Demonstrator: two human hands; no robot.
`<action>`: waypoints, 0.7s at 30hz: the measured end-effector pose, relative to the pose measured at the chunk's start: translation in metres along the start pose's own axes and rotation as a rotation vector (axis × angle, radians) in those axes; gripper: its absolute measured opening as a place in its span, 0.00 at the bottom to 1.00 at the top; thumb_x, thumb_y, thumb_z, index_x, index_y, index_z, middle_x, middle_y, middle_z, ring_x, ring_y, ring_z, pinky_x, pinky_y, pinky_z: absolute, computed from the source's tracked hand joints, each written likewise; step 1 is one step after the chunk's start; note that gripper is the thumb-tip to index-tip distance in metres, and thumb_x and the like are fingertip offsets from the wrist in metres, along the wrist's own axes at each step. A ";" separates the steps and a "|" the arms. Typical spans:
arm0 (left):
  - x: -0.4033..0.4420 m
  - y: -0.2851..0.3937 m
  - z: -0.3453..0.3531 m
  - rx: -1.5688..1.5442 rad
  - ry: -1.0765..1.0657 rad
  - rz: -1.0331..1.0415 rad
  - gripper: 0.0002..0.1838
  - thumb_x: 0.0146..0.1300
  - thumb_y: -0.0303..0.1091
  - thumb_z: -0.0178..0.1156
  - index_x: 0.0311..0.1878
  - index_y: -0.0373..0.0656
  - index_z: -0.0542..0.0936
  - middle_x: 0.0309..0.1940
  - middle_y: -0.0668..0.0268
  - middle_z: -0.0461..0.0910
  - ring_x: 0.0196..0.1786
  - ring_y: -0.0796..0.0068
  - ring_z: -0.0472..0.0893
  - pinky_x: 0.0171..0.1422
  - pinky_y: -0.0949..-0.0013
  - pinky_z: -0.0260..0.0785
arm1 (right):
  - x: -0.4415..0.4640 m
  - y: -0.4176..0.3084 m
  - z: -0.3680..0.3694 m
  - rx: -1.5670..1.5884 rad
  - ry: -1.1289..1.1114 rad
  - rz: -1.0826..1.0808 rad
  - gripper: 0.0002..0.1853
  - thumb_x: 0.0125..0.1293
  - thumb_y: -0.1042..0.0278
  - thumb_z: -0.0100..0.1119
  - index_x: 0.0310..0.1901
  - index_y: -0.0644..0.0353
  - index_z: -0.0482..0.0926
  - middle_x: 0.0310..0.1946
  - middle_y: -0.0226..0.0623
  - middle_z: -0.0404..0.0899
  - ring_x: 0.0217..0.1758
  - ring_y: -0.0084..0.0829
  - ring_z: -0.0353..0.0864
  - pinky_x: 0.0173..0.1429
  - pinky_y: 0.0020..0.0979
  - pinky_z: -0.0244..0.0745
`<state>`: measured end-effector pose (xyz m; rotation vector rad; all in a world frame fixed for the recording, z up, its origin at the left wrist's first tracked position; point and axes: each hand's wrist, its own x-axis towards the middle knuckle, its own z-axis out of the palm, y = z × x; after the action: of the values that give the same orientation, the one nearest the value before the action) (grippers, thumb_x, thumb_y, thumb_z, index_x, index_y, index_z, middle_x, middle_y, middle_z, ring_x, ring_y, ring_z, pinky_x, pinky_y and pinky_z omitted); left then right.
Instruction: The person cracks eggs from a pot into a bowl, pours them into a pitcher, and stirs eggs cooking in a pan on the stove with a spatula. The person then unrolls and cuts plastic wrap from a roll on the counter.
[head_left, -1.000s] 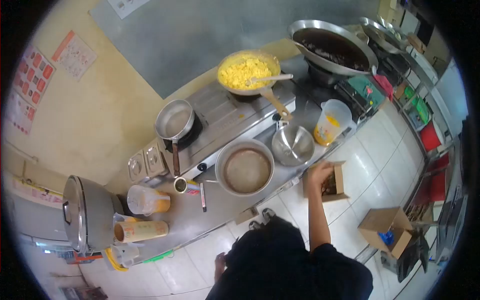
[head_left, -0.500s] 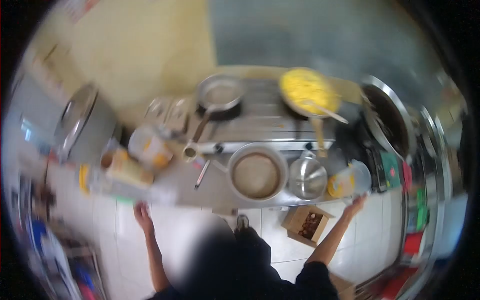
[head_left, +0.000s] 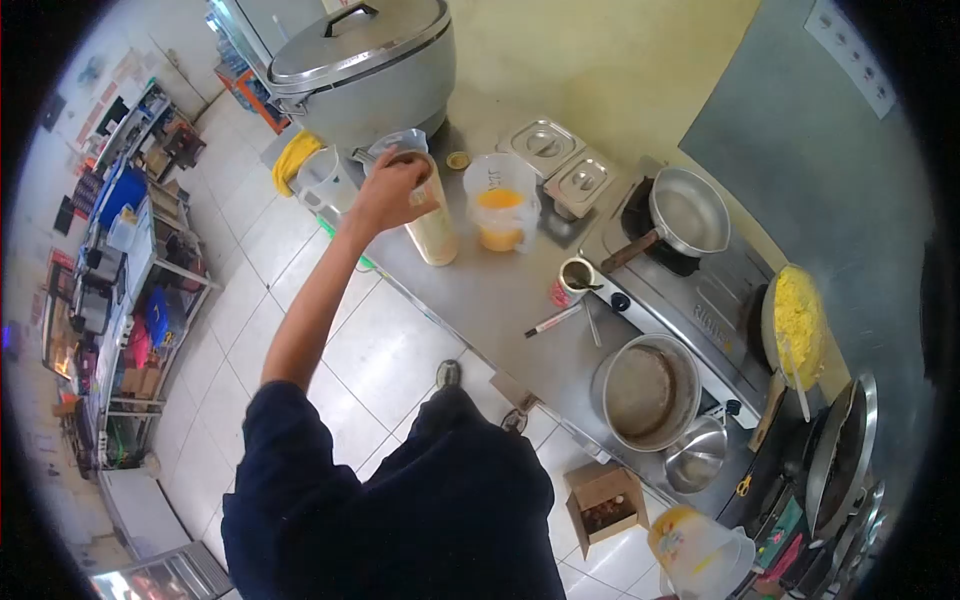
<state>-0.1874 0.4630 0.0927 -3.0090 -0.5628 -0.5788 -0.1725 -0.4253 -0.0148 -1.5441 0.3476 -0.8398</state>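
Note:
My left hand (head_left: 390,192) reaches out over the counter, its fingers curled at the brown-rimmed mouth of a tall pale-yellow container (head_left: 432,232). Beside that container stands a clear plastic measuring jug (head_left: 500,205) with orange-yellow liquid. On its other side is a clear plastic pitcher (head_left: 328,182) near a yellow cloth (head_left: 296,163). At the lower right, a plastic pitcher (head_left: 690,545) smeared with yellow hangs past the counter edge. My right hand (head_left: 664,588) is almost wholly hidden at it; only a sliver of skin shows, and the pitcher seems held there.
A large lidded pot (head_left: 365,85) stands at the counter's far end. The stove (head_left: 690,305) bears a small saucepan (head_left: 690,212) and a pan of yellow food (head_left: 800,325). A deep pot (head_left: 650,392) and a steel bowl (head_left: 697,455) sit in front. An open cardboard box (head_left: 605,505) lies on the floor.
The view has swung left. My left hand has gone from empty beside the counter to the tall container's mouth. The smeared pitcher has come off the counter on my right hand's side.

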 end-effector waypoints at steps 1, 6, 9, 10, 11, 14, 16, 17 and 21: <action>0.011 -0.013 0.006 0.079 -0.158 0.053 0.24 0.55 0.53 0.62 0.34 0.36 0.80 0.28 0.52 0.79 0.39 0.52 0.80 0.69 0.52 0.56 | -0.025 -0.007 0.025 0.029 -0.023 0.031 0.28 0.62 0.59 0.59 0.62 0.58 0.66 0.45 0.46 0.78 0.48 0.38 0.79 0.52 0.38 0.74; 0.013 -0.051 0.022 0.048 -0.171 -0.013 0.28 0.58 0.57 0.59 0.21 0.36 0.79 0.19 0.52 0.77 0.31 0.49 0.80 0.67 0.54 0.58 | -0.158 -0.045 0.192 0.325 -0.143 0.371 0.31 0.63 0.55 0.56 0.66 0.55 0.62 0.51 0.44 0.73 0.55 0.39 0.72 0.57 0.41 0.68; -0.002 -0.082 0.020 -0.298 -0.014 -0.292 0.28 0.60 0.57 0.58 0.23 0.35 0.80 0.22 0.53 0.79 0.32 0.53 0.81 0.63 0.57 0.62 | -0.232 -0.059 0.262 0.475 -0.336 0.753 0.29 0.67 0.46 0.44 0.62 0.60 0.66 0.61 0.46 0.68 0.67 0.44 0.62 0.69 0.50 0.57; -0.016 -0.091 0.018 -0.527 0.058 -0.458 0.29 0.62 0.57 0.57 0.26 0.35 0.81 0.24 0.55 0.80 0.32 0.57 0.82 0.60 0.59 0.64 | -0.252 -0.054 0.277 0.469 -0.435 0.827 0.30 0.68 0.45 0.44 0.61 0.60 0.67 0.62 0.45 0.67 0.68 0.44 0.62 0.71 0.51 0.56; -0.028 -0.094 0.010 -0.529 0.033 -0.467 0.29 0.62 0.57 0.57 0.26 0.35 0.81 0.24 0.55 0.80 0.32 0.57 0.82 0.60 0.59 0.64 | -0.273 -0.036 0.289 0.403 -0.578 0.821 0.29 0.66 0.45 0.48 0.60 0.59 0.68 0.60 0.42 0.69 0.66 0.43 0.64 0.69 0.50 0.59; -0.059 -0.092 -0.020 -1.048 -0.007 -0.837 0.30 0.65 0.58 0.53 0.36 0.34 0.83 0.30 0.59 0.83 0.35 0.68 0.81 0.53 0.64 0.67 | -0.322 -0.003 0.329 0.500 -0.684 0.937 0.25 0.62 0.51 0.55 0.56 0.57 0.71 0.57 0.38 0.72 0.63 0.38 0.68 0.68 0.47 0.61; -0.078 -0.100 -0.021 -1.130 -0.027 -0.992 0.32 0.68 0.59 0.50 0.45 0.33 0.81 0.38 0.60 0.83 0.41 0.73 0.80 0.51 0.69 0.69 | -0.344 0.028 0.347 0.486 -0.694 0.970 0.22 0.62 0.55 0.57 0.54 0.57 0.71 0.56 0.38 0.72 0.62 0.38 0.69 0.67 0.46 0.63; -0.088 -0.102 -0.015 -1.143 -0.045 -0.989 0.32 0.68 0.59 0.50 0.45 0.33 0.81 0.38 0.60 0.83 0.41 0.73 0.80 0.51 0.69 0.69 | -0.351 0.034 0.356 0.483 -0.677 0.944 0.20 0.62 0.58 0.58 0.52 0.57 0.71 0.57 0.39 0.72 0.62 0.39 0.69 0.67 0.47 0.63; -0.128 -0.119 0.024 -1.349 -0.087 -1.112 0.32 0.69 0.57 0.48 0.49 0.31 0.80 0.44 0.55 0.82 0.46 0.69 0.80 0.56 0.69 0.69 | -0.353 0.026 0.389 0.517 -0.762 0.869 0.19 0.62 0.61 0.60 0.52 0.58 0.70 0.56 0.40 0.72 0.61 0.39 0.69 0.67 0.46 0.63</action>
<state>-0.3319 0.5328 0.0193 -3.3319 -2.9144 -1.1937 -0.1425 0.0875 -0.1278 -0.9634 0.1763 0.3383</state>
